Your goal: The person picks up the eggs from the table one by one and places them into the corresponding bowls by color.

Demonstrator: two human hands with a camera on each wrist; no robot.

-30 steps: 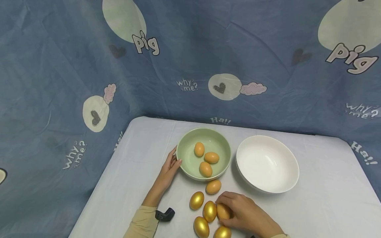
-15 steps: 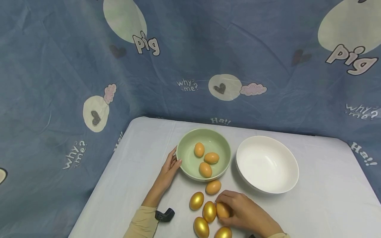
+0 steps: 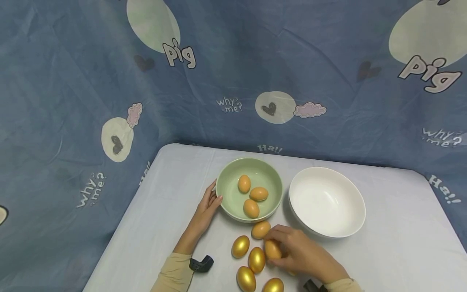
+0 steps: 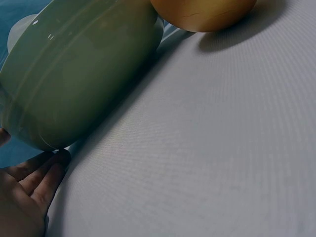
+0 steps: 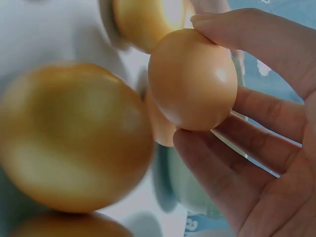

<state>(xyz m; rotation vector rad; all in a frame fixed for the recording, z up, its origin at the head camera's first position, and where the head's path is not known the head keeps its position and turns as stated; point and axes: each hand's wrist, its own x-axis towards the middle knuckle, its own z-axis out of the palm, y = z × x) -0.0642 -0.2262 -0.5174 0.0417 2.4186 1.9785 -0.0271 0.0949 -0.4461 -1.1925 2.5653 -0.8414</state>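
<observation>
The left hand [image 3: 206,209] is reaching forward and resting on the left side of the green bowl [image 3: 231,196]. Its fingers are staying loose and its thumb is pointing at the rim. The right hand [image 3: 299,251] is leaning in from the right, palm facing left. It is pinching a brown egg [image 3: 273,249] between its thumb and fingertips [image 5: 187,140]. That egg is being held over the white surface [image 3: 215,259], close beside a shiny gold egg [image 3: 257,260].
</observation>
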